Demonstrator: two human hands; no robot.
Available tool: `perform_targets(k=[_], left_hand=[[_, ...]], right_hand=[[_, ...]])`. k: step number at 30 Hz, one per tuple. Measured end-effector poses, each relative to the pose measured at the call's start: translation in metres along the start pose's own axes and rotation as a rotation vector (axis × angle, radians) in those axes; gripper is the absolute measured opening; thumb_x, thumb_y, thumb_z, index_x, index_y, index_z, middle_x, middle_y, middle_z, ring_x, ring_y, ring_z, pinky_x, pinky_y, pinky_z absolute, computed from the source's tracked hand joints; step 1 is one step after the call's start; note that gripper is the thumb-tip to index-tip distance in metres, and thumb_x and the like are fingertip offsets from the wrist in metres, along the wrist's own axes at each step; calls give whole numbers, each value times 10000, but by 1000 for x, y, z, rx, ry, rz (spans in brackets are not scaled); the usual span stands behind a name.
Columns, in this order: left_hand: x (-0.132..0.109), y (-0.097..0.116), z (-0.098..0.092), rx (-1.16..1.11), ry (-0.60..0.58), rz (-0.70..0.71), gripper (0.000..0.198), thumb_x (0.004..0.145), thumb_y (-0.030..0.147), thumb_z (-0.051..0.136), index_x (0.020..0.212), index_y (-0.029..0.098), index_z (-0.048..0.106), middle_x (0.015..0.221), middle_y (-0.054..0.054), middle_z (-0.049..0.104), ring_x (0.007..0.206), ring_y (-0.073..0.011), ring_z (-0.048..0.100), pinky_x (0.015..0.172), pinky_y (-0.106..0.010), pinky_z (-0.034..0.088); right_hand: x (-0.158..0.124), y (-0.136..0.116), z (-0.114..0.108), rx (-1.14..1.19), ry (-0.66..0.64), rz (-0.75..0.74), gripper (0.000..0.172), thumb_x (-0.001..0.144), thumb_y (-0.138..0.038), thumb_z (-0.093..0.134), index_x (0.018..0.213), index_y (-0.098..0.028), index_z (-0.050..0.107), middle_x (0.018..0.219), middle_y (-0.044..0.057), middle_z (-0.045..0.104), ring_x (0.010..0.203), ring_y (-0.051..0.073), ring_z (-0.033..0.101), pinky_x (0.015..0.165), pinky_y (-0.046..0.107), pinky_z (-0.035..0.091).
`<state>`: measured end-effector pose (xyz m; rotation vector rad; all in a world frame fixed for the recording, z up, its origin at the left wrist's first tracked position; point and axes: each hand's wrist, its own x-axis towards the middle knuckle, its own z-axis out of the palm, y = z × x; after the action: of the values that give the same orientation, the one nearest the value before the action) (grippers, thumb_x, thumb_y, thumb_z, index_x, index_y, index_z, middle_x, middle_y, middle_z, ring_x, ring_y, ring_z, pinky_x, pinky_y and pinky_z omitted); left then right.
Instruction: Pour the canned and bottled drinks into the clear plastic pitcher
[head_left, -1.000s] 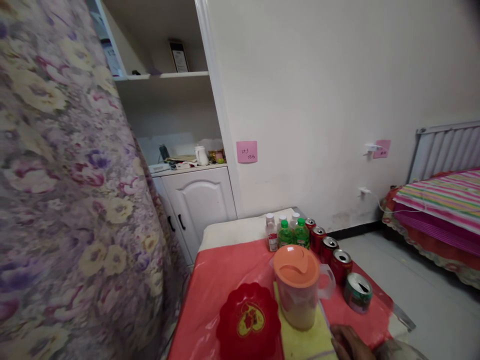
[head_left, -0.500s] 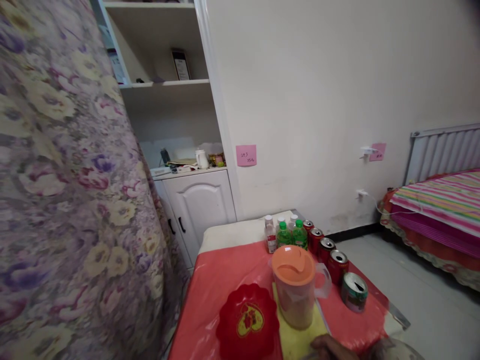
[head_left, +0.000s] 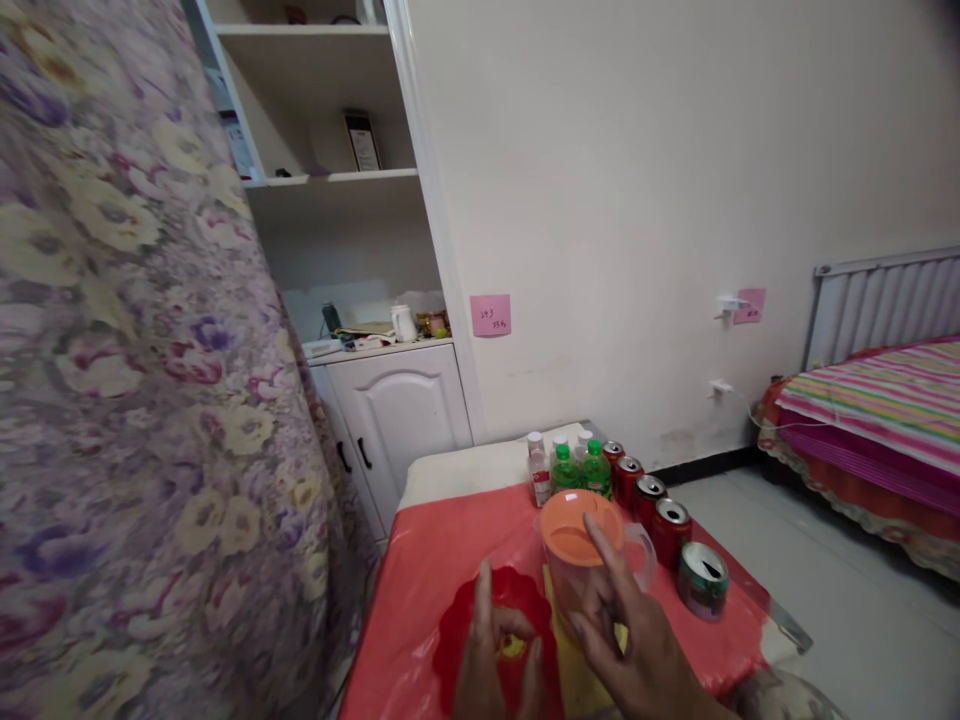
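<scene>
L hand (head_left: 484, 665) over red dish (head_left: 450, 630), fingers (head_left: 484, 600) parted. R hand (head_left: 637, 640) nr jug (head_left: 564, 582) w/ orange lid (head_left: 562, 530), fingers likewise apart.

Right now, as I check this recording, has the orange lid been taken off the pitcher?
No, the orange lid sits on top of the pitcher.

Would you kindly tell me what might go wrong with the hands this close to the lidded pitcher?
The right hand overlaps the pitcher in view; a sideways knock could tip it into the bottles or cans beyond.

The green can stands near the table's right edge, so a stray bump might send it to the floor.
</scene>
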<state>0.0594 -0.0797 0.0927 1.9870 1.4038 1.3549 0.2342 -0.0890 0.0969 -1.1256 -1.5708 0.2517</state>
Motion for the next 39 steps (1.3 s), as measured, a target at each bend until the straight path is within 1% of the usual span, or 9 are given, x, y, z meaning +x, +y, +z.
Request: perform_targets(k=[2,4,8,12,15,22,27,34,39], left_hand=[[9,4,2,-15,84,57,709,943,309,457,1562,172,140,819,-13,674,779,-205,692,797,-372,551],[17,9,2,11,135,71,746,940,312,461,1570,160,91,785,13,652,718,-191,675,744,-346,540],[31,21,-9,111,138,40,775,937,321,465,1573,145,58,756,39,621,670,-178,650,681,-316,524],[39,27,-19,158,84,17,774,919,330,471,1565,116,103,743,41,623,634,-171,646,640,-296,512],[40,27,-19,173,134,4,735,925,340,439,1562,128,140,730,45,608,623,-174,635,651,-307,497],[40,23,-16,182,147,6,733,928,344,418,1568,151,118,733,47,585,621,-175,620,659,-314,482],[41,23,-17,173,144,-9,748,919,370,436,1571,161,134,733,50,592,620,-177,622,642,-310,478],[43,23,-22,167,45,-33,771,920,349,452,1568,123,100,743,49,587,650,-175,633,669,-308,490],[42,25,-18,176,106,-34,725,929,352,415,1572,177,129,730,55,567,638,-178,622,661,-320,479]], right_hand=[[9,-7,-3,4,12,-16,790,923,-191,461,1580,-233,24,698,-52,555,545,124,535,558,238,492],[17,-12,-7,6,-8,-19,804,921,-185,459,1578,-231,-2,707,-54,557,537,118,532,558,237,483],[28,-16,-11,6,-44,22,826,914,-186,468,1578,-249,-20,717,-60,544,549,113,525,573,241,469],[31,-12,-9,69,-104,87,865,905,-176,474,1574,-266,-67,729,-67,522,565,108,514,581,238,464],[33,-9,-7,104,-141,125,883,899,-168,482,1572,-257,-82,723,-73,500,567,106,502,578,234,456],[35,-2,-3,61,-139,151,912,874,-141,493,1570,-239,-89,716,-75,510,577,121,509,606,263,446],[35,0,-1,79,-140,157,915,878,-157,499,1566,-242,-97,709,-82,496,563,115,491,581,255,426],[37,-3,-3,98,-151,194,921,871,-146,500,1563,-266,-95,707,-94,476,566,111,479,586,258,401],[38,-2,-3,94,-150,190,917,871,-140,508,1566,-262,-78,703,-91,472,564,113,474,576,255,395]])
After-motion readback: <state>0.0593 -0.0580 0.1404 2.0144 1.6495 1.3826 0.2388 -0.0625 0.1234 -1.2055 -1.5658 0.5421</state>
